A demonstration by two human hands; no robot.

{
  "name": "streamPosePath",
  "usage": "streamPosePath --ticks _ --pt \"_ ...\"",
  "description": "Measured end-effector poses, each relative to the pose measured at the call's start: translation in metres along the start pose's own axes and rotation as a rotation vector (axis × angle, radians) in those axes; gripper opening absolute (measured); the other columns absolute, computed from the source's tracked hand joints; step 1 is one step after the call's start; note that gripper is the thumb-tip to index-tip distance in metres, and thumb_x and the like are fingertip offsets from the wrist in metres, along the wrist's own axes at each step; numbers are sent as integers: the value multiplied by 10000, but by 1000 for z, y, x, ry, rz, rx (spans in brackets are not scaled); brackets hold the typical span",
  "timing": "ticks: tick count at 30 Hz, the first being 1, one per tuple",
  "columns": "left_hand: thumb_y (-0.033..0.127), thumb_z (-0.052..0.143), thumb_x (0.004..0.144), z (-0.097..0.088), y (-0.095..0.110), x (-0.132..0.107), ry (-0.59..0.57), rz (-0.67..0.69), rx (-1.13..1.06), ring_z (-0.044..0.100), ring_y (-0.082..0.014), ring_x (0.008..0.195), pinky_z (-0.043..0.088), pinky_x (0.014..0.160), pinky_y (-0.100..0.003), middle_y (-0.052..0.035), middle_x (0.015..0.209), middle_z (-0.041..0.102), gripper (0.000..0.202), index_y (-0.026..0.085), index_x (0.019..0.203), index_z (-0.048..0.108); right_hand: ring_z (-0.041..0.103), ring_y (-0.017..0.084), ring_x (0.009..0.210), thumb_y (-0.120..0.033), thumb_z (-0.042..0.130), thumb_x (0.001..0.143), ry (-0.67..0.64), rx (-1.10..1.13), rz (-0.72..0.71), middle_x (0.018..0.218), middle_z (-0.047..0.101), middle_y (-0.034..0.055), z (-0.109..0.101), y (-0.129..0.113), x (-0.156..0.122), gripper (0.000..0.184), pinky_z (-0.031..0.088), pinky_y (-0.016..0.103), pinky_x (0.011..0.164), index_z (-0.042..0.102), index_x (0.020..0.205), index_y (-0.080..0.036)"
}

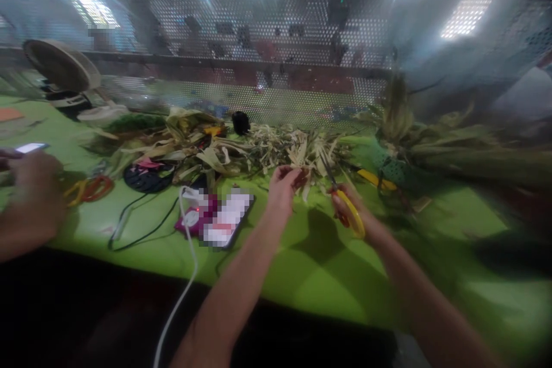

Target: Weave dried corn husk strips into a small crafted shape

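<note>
Over the green table, my left hand [284, 185] pinches a pale strip of dried corn husk [298, 152] between thumb and fingers. My right hand [361, 214] grips scissors [354, 211] with yellow and red handles. Their dark blades point up and away, close to the husk's right side, and whether they cut into it cannot be made out. Behind both hands lies a heap of shredded husk [269, 146]. Below my left hand and to its left is a phone [228, 217], its screen blurred out.
Another person's hand [37, 184] holds a lit phone [31, 148] at far left, near another pair of scissors [92, 188]. A white cable [188, 264] crosses the table's front edge. A fan [62, 66] stands back left; larger husks [457, 146] lie right. A perforated metal screen [276, 29] rises behind.
</note>
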State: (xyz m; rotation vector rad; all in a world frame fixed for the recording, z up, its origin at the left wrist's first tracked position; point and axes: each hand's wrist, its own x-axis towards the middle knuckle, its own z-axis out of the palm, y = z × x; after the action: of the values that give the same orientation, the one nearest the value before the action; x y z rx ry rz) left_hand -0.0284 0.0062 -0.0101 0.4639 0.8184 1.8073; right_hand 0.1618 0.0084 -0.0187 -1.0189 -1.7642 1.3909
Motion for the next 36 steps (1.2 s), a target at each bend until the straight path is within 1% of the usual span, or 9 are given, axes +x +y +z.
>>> streamPosePath --ticks 2,4,7,11,17,25,31,33,36 --pt "200 783 611 -1 1 1 28 12 -29 709 -168 799 520 767 -303 -7 763 695 361 182 819 487 475 130 621 -592 587 837 -15 -71 -25 753 479 -18 2 -4 -2 432 451 280 565 486 1060 -237" --pt "208 783 616 -2 1 2 51 25 -39 705 -158 790 518 768 -299 2 760 688 355 181 816 491 522 154 722 -577 608 825 -24 -174 -67 847 543 11 2 -6 -3 423 461 289 639 510 1047 -230" --pt "217 788 612 -3 2 3 83 38 -38 703 -155 771 520 773 -308 8 755 683 361 183 809 488 550 182 826 -555 610 828 -31 -305 -102 961 594 34 0 -3 -1 413 456 298 710 533 1067 -227" --pt "228 787 607 -3 3 3 95 44 -21 702 -156 752 521 761 -310 -4 759 689 363 180 801 485 519 168 747 -536 607 826 -22 -381 -97 854 572 11 -2 5 4 390 416 278 643 549 1036 -213" --pt "214 775 617 -1 3 1 82 41 -7 704 -162 750 520 732 -300 -14 762 698 342 178 797 486 514 167 732 -495 642 802 -2 -355 -114 823 572 12 -2 3 7 340 402 277 632 577 964 -203" --pt "219 780 624 -2 1 3 80 36 5 704 -165 760 521 749 -310 -12 757 690 335 175 803 501 482 138 619 -495 687 755 0 -260 -18 759 571 3 1 -5 4 337 381 256 547 575 886 -205" --pt "214 778 616 0 4 1 84 37 1 698 -160 744 518 749 -311 -10 756 687 342 176 798 492 524 153 667 -521 715 720 16 -229 -39 742 582 10 3 -9 3 363 417 269 606 569 794 -196" --pt "220 781 605 -1 5 1 92 43 -3 691 -152 725 517 742 -306 -4 744 683 351 177 804 496 526 154 666 -538 713 716 28 -235 -26 741 581 13 2 -11 3 380 421 269 601 569 798 -195" --pt "244 788 600 -3 5 2 66 61 -6 676 -139 706 520 734 -299 -3 739 678 359 169 843 534 495 145 631 -580 669 745 25 -265 29 750 559 10 -3 -14 1 427 415 256 543 575 914 -199"
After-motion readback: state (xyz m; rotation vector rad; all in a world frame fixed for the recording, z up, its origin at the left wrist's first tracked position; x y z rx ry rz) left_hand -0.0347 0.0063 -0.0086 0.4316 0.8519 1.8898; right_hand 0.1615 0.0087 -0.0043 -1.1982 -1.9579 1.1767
